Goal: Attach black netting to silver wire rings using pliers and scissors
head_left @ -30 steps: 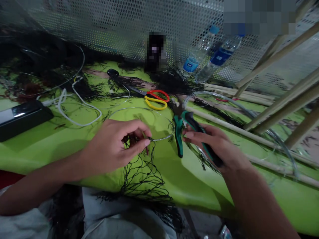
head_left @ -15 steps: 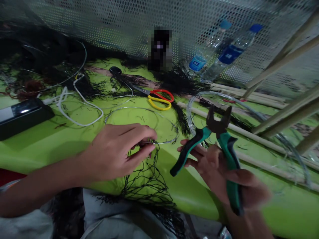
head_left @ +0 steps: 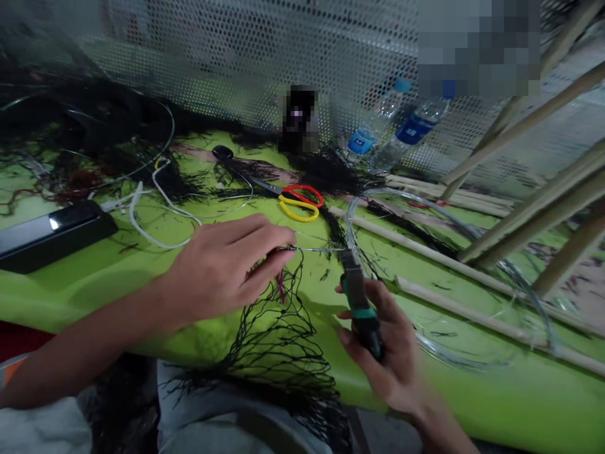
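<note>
My left hand (head_left: 227,265) pinches a thin wire (head_left: 316,249) together with the top of a black net (head_left: 278,353), which hangs down over the table's front edge. A purple strand (head_left: 280,287) dangles below its fingertips. To the right, my right hand (head_left: 387,353) is wrapped round green-and-black pliers (head_left: 362,302). The jaws point up and away, at the right end of the wire; whether they grip it is too small to tell.
On the green table (head_left: 302,302) lie red-and-yellow scissors (head_left: 300,202), a wire coil (head_left: 352,221), a black device (head_left: 57,230) with a white cable, and wooden sticks (head_left: 425,249). Two bottles (head_left: 413,129) stand beside perforated mesh at the back.
My right hand has turned the pliers and brought them left to the wire; their spread handles have come together. The wire loop now looks flatter, and the view has shifted slightly.
</note>
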A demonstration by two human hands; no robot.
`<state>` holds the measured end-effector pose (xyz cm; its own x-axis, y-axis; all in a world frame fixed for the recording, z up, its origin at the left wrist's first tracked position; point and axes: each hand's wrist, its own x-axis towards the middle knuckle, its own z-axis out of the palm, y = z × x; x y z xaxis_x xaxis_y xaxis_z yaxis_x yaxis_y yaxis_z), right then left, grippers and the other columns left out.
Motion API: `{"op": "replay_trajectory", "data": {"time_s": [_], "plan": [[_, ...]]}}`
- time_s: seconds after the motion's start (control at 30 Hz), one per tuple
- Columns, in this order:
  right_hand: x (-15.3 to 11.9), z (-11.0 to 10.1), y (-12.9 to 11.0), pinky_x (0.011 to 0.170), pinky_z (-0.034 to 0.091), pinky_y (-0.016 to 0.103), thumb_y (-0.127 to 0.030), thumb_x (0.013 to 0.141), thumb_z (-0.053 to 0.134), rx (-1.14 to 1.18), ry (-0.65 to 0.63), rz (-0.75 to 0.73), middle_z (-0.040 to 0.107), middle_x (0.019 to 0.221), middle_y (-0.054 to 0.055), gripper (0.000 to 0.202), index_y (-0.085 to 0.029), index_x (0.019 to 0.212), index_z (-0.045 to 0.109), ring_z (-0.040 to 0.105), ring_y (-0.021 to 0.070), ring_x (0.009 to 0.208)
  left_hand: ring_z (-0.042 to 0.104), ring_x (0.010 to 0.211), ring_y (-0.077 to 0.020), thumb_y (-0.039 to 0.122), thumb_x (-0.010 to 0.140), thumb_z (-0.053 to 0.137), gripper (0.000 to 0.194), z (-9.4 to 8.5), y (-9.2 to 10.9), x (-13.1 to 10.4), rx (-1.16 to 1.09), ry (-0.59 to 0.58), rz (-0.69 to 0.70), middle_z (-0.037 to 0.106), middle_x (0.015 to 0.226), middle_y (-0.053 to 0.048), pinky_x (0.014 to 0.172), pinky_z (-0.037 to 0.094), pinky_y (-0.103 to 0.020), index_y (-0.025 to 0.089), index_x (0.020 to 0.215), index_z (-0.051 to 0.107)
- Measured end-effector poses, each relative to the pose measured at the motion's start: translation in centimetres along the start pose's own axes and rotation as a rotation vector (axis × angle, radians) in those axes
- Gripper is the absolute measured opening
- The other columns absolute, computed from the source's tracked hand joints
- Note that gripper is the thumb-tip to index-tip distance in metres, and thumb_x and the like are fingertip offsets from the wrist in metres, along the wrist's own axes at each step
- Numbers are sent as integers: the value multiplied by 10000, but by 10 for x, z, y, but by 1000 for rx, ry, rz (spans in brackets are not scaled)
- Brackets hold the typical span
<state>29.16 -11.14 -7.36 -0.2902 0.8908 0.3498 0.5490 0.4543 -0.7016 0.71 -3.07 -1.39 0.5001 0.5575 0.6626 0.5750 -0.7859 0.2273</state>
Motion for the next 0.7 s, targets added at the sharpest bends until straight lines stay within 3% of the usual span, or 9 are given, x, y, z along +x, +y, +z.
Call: {"op": "replay_trajectory", "data": {"time_s": [0.1, 0.17, 0.23, 0.33, 0.43, 0.5, 0.6, 0.63, 0.7], "plan": [[15, 5, -2, 680, 622, 399, -126, 808, 705, -91, -16, -154, 655, 724, 67, 136, -244, 769, 648, 686, 367, 1147, 700, 706, -112, 227, 980, 683, 52, -5, 2, 13, -155, 17, -127, 763, 858, 28, 700, 544, -251, 231, 1031, 681], [24, 9, -2, 729, 637, 413, -135, 819, 695, -152, 0, -155, 608, 641, 56, 182, -241, 699, 608, 668, 374, 1196, 671, 663, -106, 253, 934, 732, 70, -10, 2, 19, -222, -2, -208, 744, 802, 41, 664, 530, -246, 224, 982, 692], [30, 16, 0, 790, 649, 449, -159, 841, 688, -217, 42, -128, 646, 732, 83, 176, -226, 692, 623, 671, 370, 1192, 649, 634, -107, 277, 914, 736, 61, -15, 1, 23, -311, -57, -293, 732, 762, 46, 622, 515, -240, 229, 917, 699], [35, 27, 7, 855, 657, 494, -175, 865, 687, -285, 140, -120, 684, 1044, 149, 147, -197, 721, 667, 676, 344, 1155, 614, 577, -90, 281, 921, 704, 79, -21, 0, 27, -512, -146, -431, 708, 713, 47, 525, 472, -196, 220, 873, 716], [36, 38, 15, 868, 672, 484, -186, 876, 704, -327, 254, -123, 561, 1380, 182, 48, -180, 834, 727, 630, 350, 1246, 562, 525, -59, 274, 925, 697, 98, -25, -1, 30, -667, -176, -528, 672, 672, 54, 449, 399, -140, 200, 869, 730], [37, 42, 18, 909, 670, 490, -194, 866, 730, -350, 298, -138, 477, 1484, 171, 67, -186, 929, 751, 599, 361, 1301, 518, 504, -42, 267, 917, 709, 102, -25, -5, 33, -729, -171, -561, 648, 651, 58, 435, 368, -118, 190, 855, 734], [42, 40, 18, 948, 655, 496, -199, 861, 742, -333, 299, -166, 464, 1509, 163, 51, -189, 911, 742, 614, 351, 1285, 484, 494, -30, 254, 902, 733, 101, -24, -12, 38, -824, -157, -573, 626, 644, 59, 432, 358, -106, 180, 835, 741], [44, 38, 16, 941, 651, 487, -199, 874, 728, -309, 277, -157, 512, 1457, 167, 8, -190, 872, 730, 618, 348, 1284, 483, 493, -29, 244, 897, 743, 92, -24, -14, 39, -846, -144, -566, 628, 645, 59, 430, 357, -105, 178, 833, 743], [48, 30, 11, 910, 639, 461, -198, 909, 686, -249, 189, -123, 650, 1184, 157, 142, -205, 768, 684, 619, 351, 1292, 502, 497, -31, 224, 895, 755, 69, -24, -17, 40, -848, -93, -532, 650, 659, 58, 431, 364, -107, 178, 845, 745]]}}
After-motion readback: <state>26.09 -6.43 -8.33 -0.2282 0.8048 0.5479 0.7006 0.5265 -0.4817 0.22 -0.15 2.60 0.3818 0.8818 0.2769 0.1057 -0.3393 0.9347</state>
